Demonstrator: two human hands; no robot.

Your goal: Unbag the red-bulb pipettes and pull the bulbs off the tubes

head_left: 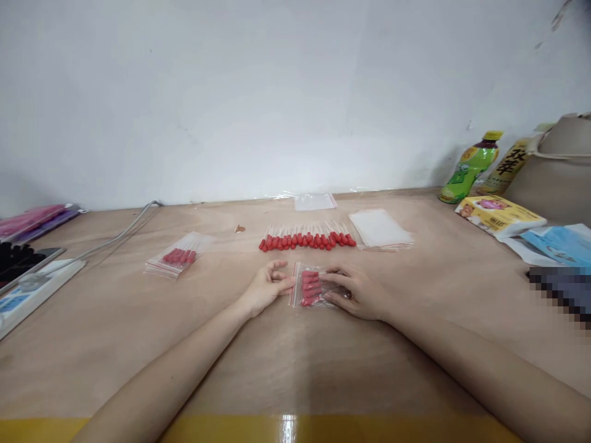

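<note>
Brown tabletop (221,351) is bearing one stack of filled zip bags (178,255), one row of red-tipped sticks (305,240), overlapping beyond counting, and two bottles (468,169). Left hand (265,290), half-curled, is pinching one central red-filled bag's (311,287) zip edge; right hand (362,292), partly open, is gripping and hiding its other end.

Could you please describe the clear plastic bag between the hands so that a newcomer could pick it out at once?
On the brown tabletop, find the row of pale sticks with red tips. Just below it, between the left hand and right hand, lies a clear plastic bag with red tips inside. Unlike the clear filled bags at left, this one has both hands on it.
</note>
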